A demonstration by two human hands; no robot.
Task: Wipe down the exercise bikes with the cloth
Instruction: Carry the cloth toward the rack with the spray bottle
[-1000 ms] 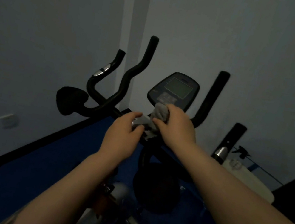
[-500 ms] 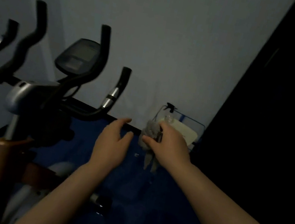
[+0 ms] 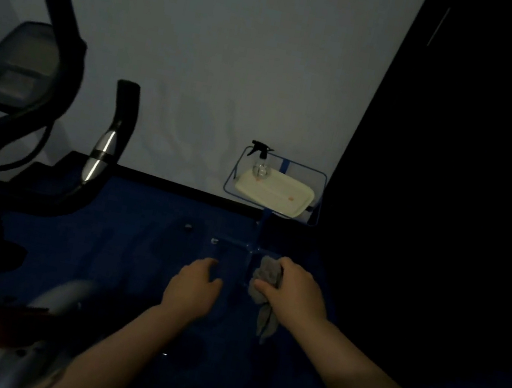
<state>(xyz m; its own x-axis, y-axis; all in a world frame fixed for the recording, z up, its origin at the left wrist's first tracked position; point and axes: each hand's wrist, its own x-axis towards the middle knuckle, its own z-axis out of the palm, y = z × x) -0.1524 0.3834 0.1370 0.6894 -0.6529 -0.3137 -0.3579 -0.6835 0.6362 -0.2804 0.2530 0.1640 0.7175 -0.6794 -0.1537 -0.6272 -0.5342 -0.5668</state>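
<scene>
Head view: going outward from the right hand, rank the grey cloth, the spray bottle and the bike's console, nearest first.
1. Grey cloth: gripped in the right hand itself.
2. Spray bottle: on the cream tray, beyond the hand by the wall.
3. Console: far left, on the bike.

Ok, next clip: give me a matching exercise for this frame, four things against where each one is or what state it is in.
Things:
1. cloth
2. spray bottle
3. left hand
4. exercise bike

Places or states:
A. standing on the pale tray by the wall
B. empty, fingers loosely curled
C. bunched in the right hand, one end hanging down
D. at the left edge of the view, untouched

Pairs: 1-C, 2-A, 3-B, 4-D
</scene>
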